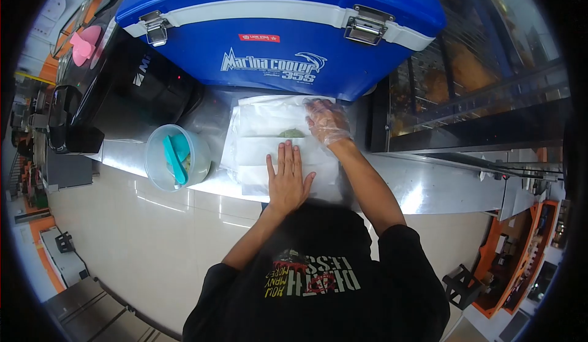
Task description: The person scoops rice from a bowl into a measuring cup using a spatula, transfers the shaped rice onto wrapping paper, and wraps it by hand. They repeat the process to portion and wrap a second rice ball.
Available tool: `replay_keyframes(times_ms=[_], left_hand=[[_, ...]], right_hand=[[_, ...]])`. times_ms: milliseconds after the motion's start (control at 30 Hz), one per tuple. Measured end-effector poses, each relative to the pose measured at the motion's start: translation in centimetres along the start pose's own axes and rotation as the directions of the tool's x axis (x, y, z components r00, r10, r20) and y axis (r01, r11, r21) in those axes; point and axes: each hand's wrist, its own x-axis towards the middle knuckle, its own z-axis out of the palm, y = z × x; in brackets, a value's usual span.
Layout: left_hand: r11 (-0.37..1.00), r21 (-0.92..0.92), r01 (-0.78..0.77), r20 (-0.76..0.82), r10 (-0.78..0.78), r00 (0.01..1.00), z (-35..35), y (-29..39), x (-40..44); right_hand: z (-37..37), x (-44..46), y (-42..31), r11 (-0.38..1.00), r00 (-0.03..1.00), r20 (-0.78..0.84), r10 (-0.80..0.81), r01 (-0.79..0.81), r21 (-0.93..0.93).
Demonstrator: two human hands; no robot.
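Note:
My bare left hand (286,181) lies palm down on a stack of white paper sheets (254,173), fingers stretched out and slightly apart. Their tips reach a folded edge of paper just below a round green piece of food (292,133), which is partly covered by the sheet. On the upper right of the stack rests my right hand (326,121), in a clear plastic glove, its fingers spread and a little bent over the paper. Neither hand shows anything held in it.
A blue cooler box (269,54) stands behind the paper on the steel counter (422,186). To the left are a clear tub (158,169) with a teal utensil (176,161) and a black appliance (131,88). A glass display case (471,106) with food stands right.

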Motion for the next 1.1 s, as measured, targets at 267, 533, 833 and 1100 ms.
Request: replay_keyframes(times_ms=[267, 533, 833, 1100], left_hand=[[0.993, -0.113, -0.047, -0.178, 0.026, 0.984, -2.2, -1.4, 3.7], [0.971, -0.147, -0.187, -0.151, 0.165, 0.975, -0.7, -7.5, 12.2], [0.969, -0.119, -0.218, -0.082, 0.210, 0.974, 0.4, -8.1, 14.0], [0.950, -0.099, -0.296, -0.149, 0.280, 0.948, 1.1, -8.4, 14.2]], right_hand=[[1.4, 0.1, 1.8, 0.989, 0.996, 0.093, -0.008, -0.005, 0.148], [1.9, -0.6, 2.6, 0.980, 0.998, -0.044, -0.040, 0.048, 0.193], [1.8, -0.6, 2.6, 0.982, 0.997, -0.066, -0.033, 0.045, 0.183], [1.9, -0.7, 2.9, 0.987, 1.000, 0.030, -0.009, 0.004, 0.158]])
